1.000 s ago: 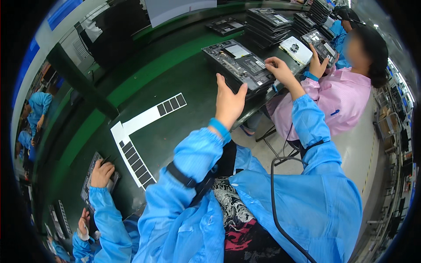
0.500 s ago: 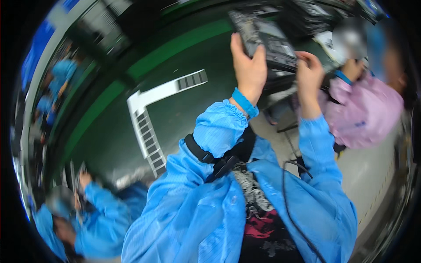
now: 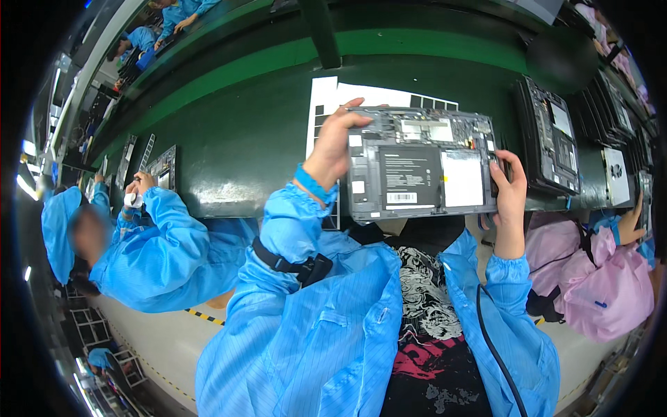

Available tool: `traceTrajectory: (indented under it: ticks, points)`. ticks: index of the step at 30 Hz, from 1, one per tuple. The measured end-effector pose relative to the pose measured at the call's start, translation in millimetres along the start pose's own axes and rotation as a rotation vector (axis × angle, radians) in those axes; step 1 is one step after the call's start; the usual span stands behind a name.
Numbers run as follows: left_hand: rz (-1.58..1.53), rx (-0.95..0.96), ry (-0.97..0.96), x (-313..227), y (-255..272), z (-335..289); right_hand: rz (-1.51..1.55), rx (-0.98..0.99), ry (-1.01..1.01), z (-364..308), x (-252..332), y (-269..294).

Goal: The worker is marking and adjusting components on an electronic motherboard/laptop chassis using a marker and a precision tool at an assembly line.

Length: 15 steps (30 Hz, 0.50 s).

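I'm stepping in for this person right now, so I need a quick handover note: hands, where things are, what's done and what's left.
Left hand: grips the left edge of the opened device, thumb on top.
Right hand: grips its right edge.
Device: held up over the near edge of the dark green bench, insides facing up, back cover off, black battery and boards showing.
More opened units are stacked on the right; a white sheet of dark strips lies behind the device.
Done: device picked up.
Left: nothing shows any work on it yet; it still has to be set down.
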<state>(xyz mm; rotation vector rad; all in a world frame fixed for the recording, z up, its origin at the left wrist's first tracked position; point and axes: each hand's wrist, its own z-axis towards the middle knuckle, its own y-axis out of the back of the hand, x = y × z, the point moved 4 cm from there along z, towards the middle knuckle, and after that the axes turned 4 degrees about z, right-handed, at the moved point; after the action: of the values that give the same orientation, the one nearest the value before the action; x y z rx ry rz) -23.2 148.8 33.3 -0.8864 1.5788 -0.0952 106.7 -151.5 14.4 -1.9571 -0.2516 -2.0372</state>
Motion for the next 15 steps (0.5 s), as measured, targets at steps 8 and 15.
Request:
traceTrajectory:
  ticks: [8, 15]
  points:
    - [1.401, 0.014, -0.620, -33.2, 43.0, -50.6, -0.215, -0.025, 0.050, 14.3, -23.8, -2.7]
    - [1.855, -0.004, -0.564, 3.5, 83.4, -65.4, -0.271, -0.101, 0.205, 16.5, -9.5, 5.2]
